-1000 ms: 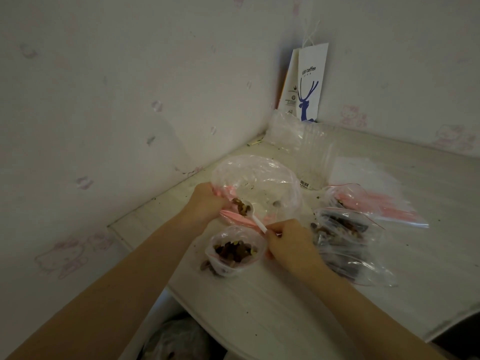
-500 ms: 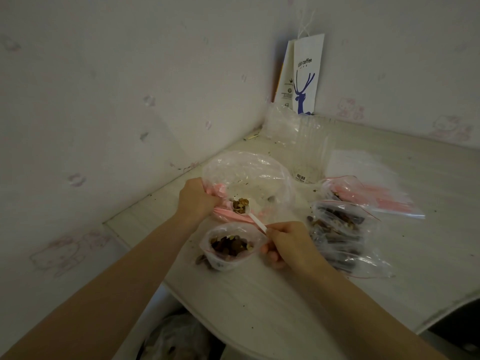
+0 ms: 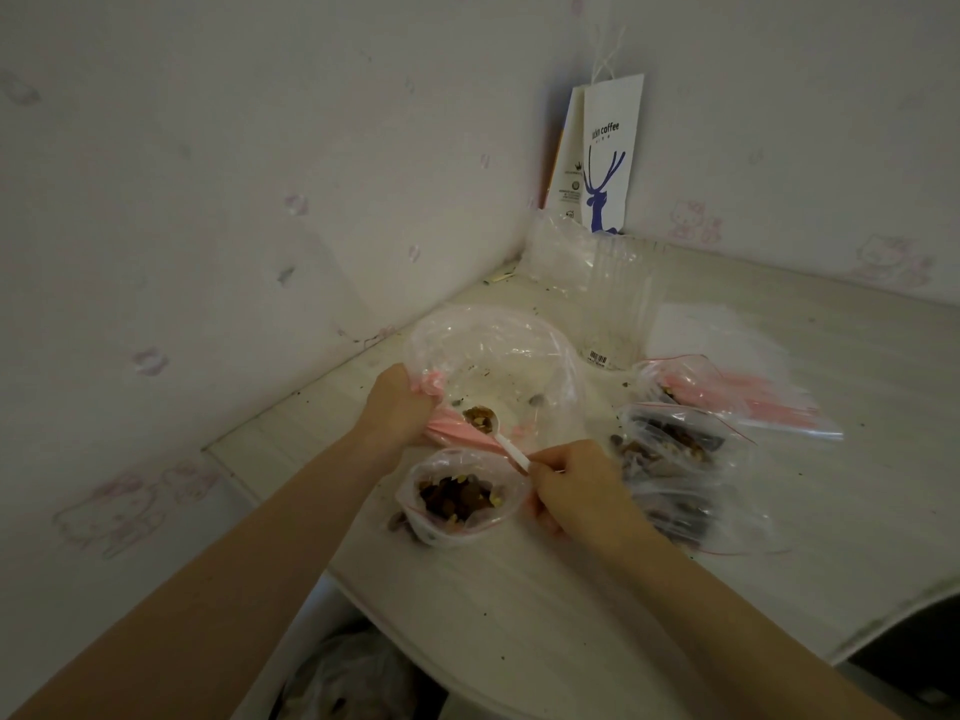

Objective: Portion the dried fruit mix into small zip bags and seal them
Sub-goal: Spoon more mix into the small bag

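My left hand (image 3: 397,407) grips the pink-edged rim of a large clear bag (image 3: 498,356) and holds it open on the table. My right hand (image 3: 576,480) pinches the handle of a small white plastic spoon (image 3: 506,445). The spoon's bowl, heaped with dried fruit mix (image 3: 479,417), sits inside the large bag's mouth. Just below stands a small open zip bag (image 3: 460,498) partly filled with dark fruit mix; my right hand's lower fingers touch its side. A few loose pieces lie beside it.
Several filled small zip bags (image 3: 670,444) lie to the right of my right hand. Empty zip bags with pink strips (image 3: 753,397) lie beyond them. Crumpled clear plastic (image 3: 597,272) and a white coffee paper bag (image 3: 605,158) stand in the corner. The table edge (image 3: 415,631) curves near me.
The loaded spoon has stayed in the large bag's mouth, its bowl shifting slightly. Both hands keep their holds; mostly the camera view has moved.
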